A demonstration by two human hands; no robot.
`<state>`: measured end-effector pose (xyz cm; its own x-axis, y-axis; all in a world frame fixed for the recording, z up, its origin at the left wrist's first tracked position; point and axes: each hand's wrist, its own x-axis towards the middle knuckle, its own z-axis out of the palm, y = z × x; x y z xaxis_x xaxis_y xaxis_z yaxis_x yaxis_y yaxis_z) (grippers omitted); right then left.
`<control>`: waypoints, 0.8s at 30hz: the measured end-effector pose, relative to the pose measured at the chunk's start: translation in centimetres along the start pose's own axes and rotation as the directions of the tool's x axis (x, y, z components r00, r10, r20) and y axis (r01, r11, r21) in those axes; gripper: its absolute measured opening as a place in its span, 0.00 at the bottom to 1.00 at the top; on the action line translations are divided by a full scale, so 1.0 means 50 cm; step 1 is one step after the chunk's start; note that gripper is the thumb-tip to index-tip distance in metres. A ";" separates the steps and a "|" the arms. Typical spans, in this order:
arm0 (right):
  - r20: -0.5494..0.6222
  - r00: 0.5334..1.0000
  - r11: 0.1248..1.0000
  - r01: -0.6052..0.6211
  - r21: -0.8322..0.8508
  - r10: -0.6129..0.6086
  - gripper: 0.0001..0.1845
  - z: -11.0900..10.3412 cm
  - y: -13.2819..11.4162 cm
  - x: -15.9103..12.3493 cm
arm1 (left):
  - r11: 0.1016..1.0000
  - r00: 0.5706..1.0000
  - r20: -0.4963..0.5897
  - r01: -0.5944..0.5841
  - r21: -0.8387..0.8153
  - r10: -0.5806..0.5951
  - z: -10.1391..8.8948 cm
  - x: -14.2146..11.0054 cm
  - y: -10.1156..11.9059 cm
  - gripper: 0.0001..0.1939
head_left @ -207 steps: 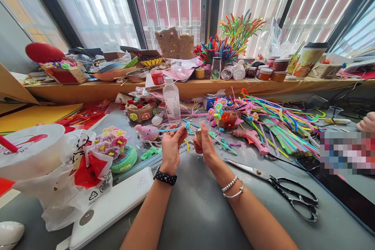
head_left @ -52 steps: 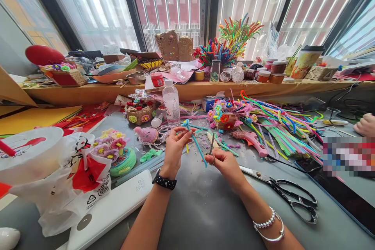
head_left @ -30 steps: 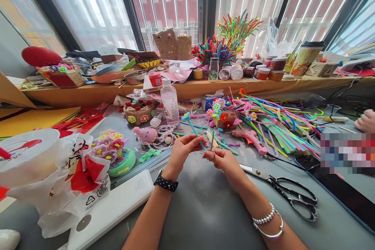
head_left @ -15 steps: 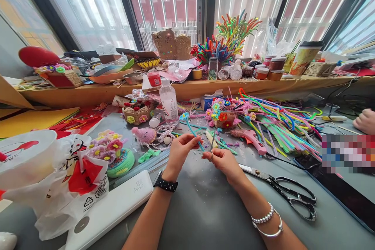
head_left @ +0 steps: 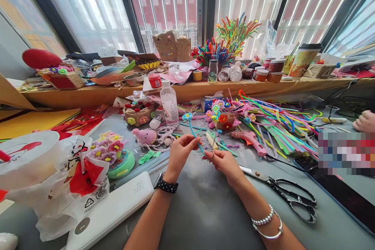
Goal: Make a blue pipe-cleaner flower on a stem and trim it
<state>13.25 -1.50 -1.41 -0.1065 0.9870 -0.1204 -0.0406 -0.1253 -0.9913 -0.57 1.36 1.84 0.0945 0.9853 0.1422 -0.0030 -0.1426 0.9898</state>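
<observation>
Having slid down the stem (head_left: pixel 192 129) over the last couple of seconds, the left hand (head_left: pixel 182 155) is pinching the blue fuzzy flower (head_left: pixel 187 117) low, its bloom rising above the grip. The right hand (head_left: pixel 226 164) is holding small scissors (head_left: pixel 214 140) beside the lower end; I cannot tell whether they are touching. Large scissors (head_left: pixel 288 195) are lying nearby on the grey table (head_left: pixel 202 218).

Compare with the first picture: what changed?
Left hand shifted from near the blue flower down its stem; the flower, once beside it, is now ahead. Right hand let go of a small object, took a slim metal tool. Large scissors, pink glue gun: unmoved.
</observation>
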 end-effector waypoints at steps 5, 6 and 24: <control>-0.011 0.999 1.000 0.030 -0.006 -0.030 0.19 0.001 -0.001 0.000 | 0.999 0.999 -0.035 -0.026 0.035 0.027 0.000 0.000 -0.001 0.08; -0.010 0.999 0.999 0.034 -0.013 -0.034 0.18 0.000 0.000 0.000 | 0.999 0.999 -0.040 -0.031 0.043 0.032 0.000 0.000 -0.002 0.08; -0.047 0.999 1.000 0.009 -0.024 -0.010 0.13 0.001 -0.006 -0.003 | 1.000 0.999 -0.042 -0.015 0.012 0.015 0.002 0.000 -0.003 0.08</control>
<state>13.25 -1.63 -1.06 -0.0590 0.9919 -0.1128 -0.0178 -0.1140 -0.9933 -0.45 1.36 1.70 0.0522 0.9861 0.1575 0.0073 -0.1581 0.9874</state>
